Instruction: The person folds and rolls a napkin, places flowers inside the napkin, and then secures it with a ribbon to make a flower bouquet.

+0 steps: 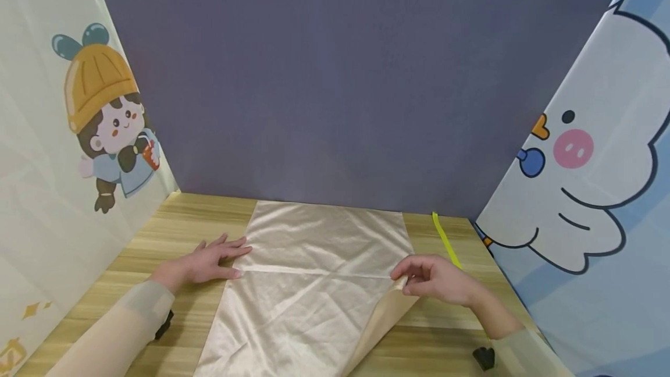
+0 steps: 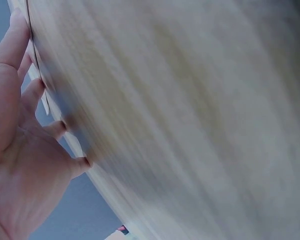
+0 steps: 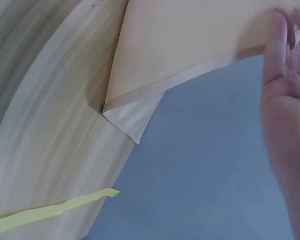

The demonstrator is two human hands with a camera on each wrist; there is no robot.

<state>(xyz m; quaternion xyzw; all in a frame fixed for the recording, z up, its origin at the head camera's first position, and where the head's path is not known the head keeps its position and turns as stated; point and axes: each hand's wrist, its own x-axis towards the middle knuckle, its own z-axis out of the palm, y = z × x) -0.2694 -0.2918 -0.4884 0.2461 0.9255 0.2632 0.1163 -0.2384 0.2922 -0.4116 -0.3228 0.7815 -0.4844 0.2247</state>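
Backdrop: one flat grey-purple wall panel [image 1: 335, 74], behind a yellow-brown wood-grain tabletop [image 1: 193, 220]. Centre: one broad, creased, champagne-coloured satin-like cloth [image 1: 314, 295], lying from 12 o'clock to 6. Handling, to my eye: light, limp, probably slippery, hardly fragile, though quick to wrinkle; best held by hemmed edge or corner, between thumb and fingers. At 9 o'clock: left hand [image 1: 211, 259], fingers extended and spread, gripping nothing, fingertips at the cloth's edge. At 3: right hand [image 1: 434, 278], pinching the opposite edge, raised, duller tan underside showing. Near 2: one narrow yellow strip [image 1: 446, 240].
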